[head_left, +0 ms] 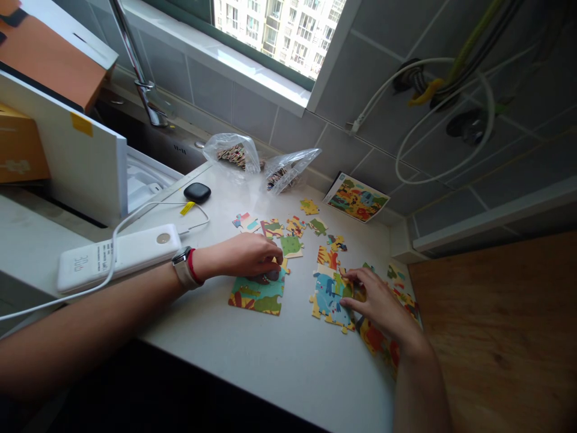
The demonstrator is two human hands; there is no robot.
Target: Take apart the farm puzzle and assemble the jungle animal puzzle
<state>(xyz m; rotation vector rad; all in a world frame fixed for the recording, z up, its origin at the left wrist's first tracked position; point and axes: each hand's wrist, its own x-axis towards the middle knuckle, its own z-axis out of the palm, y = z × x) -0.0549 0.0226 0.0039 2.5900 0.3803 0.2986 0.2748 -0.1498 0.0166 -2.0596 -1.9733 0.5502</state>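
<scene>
My left hand (255,255) is closed, its fingertips curled down on a jigsaw piece at the top of a joined puzzle section (259,297) with a crocodile on teal. Part of that section is hidden under the hand. On the right, my right hand (374,297) has thumb and forefinger bent around a jigsaw piece at the right side of another joined section (327,291), which shows blue animals. Between and behind the hands lie loose jigsaw pieces, among them a green one (292,245) and a yellow one (309,207). More pieces (376,337) are partly covered by my right forearm.
A picture card (357,197) leans against the tiled wall. Two clear plastic bags (232,153) of pieces stand behind. To the left are a white power bank (119,255) with a cable, a black case (197,192) and a sink (180,150). The counter's right edge borders a wooden surface (491,325).
</scene>
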